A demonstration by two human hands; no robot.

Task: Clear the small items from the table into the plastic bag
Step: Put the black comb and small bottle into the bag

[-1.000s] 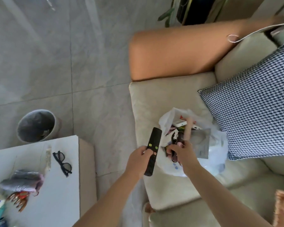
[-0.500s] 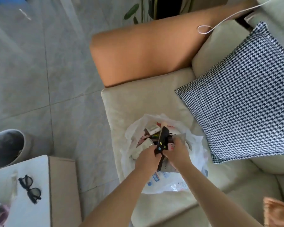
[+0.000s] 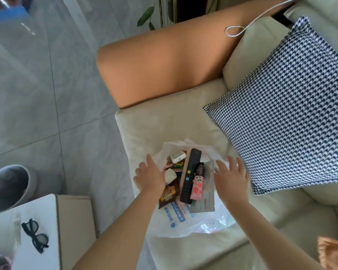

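- plastic bag (image 3: 176, 221) lies open on the cream sofa seat (image 3: 164, 123), black remote (image 3: 189, 176) inside among a pink tube (image 3: 197, 182) and a snack packet (image 3: 168, 193).
- left hand (image 3: 149, 177) at the bag's left edge, grip loose, fingers straight, holding nothing.
- right hand (image 3: 231, 177) at the right edge, fingers spread, empty.
- black glasses (image 3: 35, 234) on the white table (image 3: 27, 211).

I'm looking down on a cream sofa seat (image 3: 164, 121) whose tan armrest (image 3: 164, 65) runs toward twelve o'clock, with a houndstooth cushion (image 3: 281, 114) leaning at three o'clock. Pale grey floor tiles (image 3: 47, 84) spread from nine to eleven o'clock, glossy with daylight, a grey bin (image 3: 8, 186) standing on them at nine o'clock. At seven o'clock is the corner of my white worktop (image 3: 41, 211), and a green plant leaf (image 3: 144, 16) shows at twelve o'clock.
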